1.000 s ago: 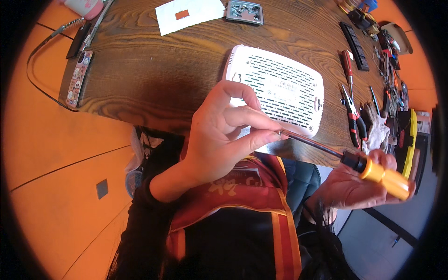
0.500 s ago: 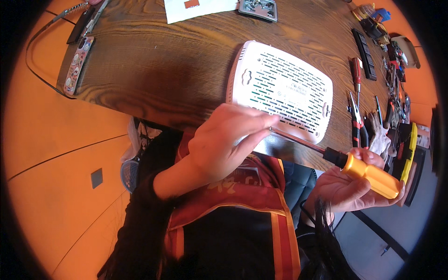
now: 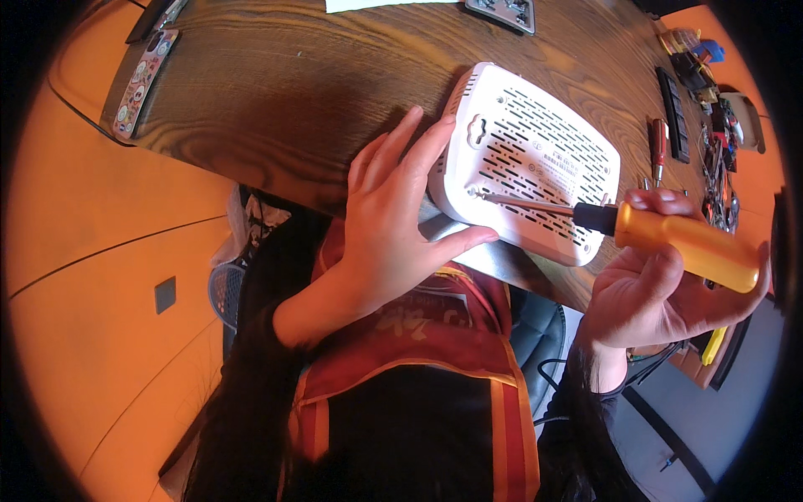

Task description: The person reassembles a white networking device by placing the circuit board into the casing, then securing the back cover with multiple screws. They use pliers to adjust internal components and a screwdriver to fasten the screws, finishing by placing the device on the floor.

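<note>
A white plastic router-like box [image 3: 577, 159] lies on the wooden table near its front edge, with its slotted underside up. My right hand [image 3: 644, 293] grips the yellow handle of a screwdriver [image 3: 686, 243]. The metal shaft runs leftward across the box. Its tip is at the recessed hole in the box's near left corner, where a small bright bit, perhaps a screw, shows. My left hand [image 3: 389, 201] is spread around that corner, index fingertip at the left side and thumb along the near side. Whether it presses on the box I cannot tell.
A grey tray of small screws [image 3: 506, 12] and a white sheet [image 3: 376, 3] lie at the far edge. A phone in a patterned case [image 3: 144, 84] lies far left. On the right are a red-handled screwdriver [image 3: 658, 151], a black strip [image 3: 672, 113] and cluttered tools.
The screwdriver tip has left my left fingers' pinch and moved up to the box's corner hole. My left hand has opened beside the box. The view has shifted slightly.
</note>
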